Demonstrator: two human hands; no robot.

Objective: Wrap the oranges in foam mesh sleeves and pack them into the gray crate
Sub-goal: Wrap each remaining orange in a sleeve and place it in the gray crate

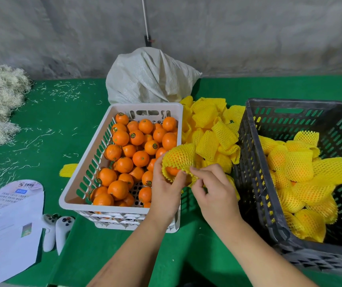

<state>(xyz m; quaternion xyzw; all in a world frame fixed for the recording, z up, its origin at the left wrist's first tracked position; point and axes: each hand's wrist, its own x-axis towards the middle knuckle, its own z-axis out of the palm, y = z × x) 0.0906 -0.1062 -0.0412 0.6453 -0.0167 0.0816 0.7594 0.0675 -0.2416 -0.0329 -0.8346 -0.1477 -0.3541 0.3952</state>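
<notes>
Left hand [165, 181]: holds the orange [172, 170] in its sleeve [179, 157].
Right hand [211, 187]: pinches the sleeve edge.
Risk: a hard pull may rip it, or the orange pops out.

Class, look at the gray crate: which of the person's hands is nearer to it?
Right. The right hand pinches the sleeve's edge just beside the gray crate; the left hand holds the sleeved orange farther off, over the white basket.

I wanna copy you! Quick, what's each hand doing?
Left hand: fingers curled round the orange in its sleeve.
Right hand: fingers pinching the sleeve's edge.
</notes>
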